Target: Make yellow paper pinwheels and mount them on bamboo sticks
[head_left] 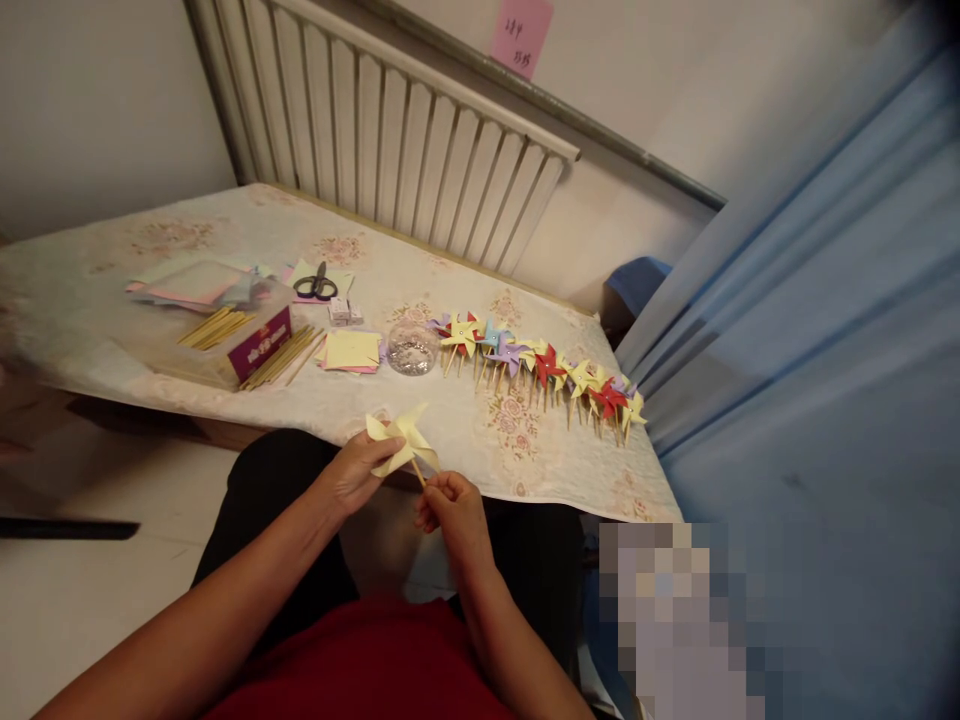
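**Yellow pinwheel held at the worktop edge**

The left hand [354,476] has its grip pinching a blade of the yellow pinwheel [401,440]. The right hand [452,508] is pressed together, it seems, around the stick [418,473]. The pinwheel is just before the worktop [495,450], where finished pinwheels [540,365] lie in a row.

Past your left hand [352,472] the bench [472,430] lies bare up to the jar [412,347]. The pinwheel row [540,365] blocks the right, the stick box [240,340] the left.

Matt paper pinwheel [401,440] on a thin wooden stick [418,473].
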Motion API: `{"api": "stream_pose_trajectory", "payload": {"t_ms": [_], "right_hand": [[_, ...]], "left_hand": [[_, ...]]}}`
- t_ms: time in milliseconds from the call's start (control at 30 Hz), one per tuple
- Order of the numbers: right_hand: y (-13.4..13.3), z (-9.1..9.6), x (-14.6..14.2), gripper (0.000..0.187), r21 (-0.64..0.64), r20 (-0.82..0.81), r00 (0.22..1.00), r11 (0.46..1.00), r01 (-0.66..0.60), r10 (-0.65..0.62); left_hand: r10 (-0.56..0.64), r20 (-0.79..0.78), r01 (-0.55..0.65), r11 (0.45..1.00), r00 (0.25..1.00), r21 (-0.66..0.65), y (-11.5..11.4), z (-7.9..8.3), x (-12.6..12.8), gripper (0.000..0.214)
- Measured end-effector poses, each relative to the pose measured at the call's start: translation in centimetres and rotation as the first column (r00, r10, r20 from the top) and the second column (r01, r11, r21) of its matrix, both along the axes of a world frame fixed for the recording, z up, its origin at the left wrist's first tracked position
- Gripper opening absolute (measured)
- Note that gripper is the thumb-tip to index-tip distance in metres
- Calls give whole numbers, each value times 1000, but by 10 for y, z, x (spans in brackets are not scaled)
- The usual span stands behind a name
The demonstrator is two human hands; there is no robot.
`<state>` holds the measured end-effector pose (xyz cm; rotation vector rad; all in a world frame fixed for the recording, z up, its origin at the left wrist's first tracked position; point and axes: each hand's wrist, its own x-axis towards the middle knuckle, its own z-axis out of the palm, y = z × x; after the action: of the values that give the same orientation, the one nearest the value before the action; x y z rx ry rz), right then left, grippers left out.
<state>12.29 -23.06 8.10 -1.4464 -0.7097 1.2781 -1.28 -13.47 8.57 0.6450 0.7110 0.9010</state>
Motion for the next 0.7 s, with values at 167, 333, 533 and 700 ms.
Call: {"api": "stream_pose_trajectory", "payload": {"t_ms": [167,333,533,700], "right_hand": [[0,-12,5,9,-21,45,999,1000,-17,18],[10,-22,11,4,-29,121,993,1000,-8,12],[29,-39,24,5,11,242,970,1000,-1,-2],[51,-59,40,8,112,416,905,993,45,-88]], "left_hand": [[20,-50,-19,1000,999,3,3,-2,4,37],[27,-84,-26,999,996,19,11,-6,13,39],[-56,-103,59,998,993,33,32,-13,27,36],[-68,-104,71,997,992,22,58,-23,44,39]]}}
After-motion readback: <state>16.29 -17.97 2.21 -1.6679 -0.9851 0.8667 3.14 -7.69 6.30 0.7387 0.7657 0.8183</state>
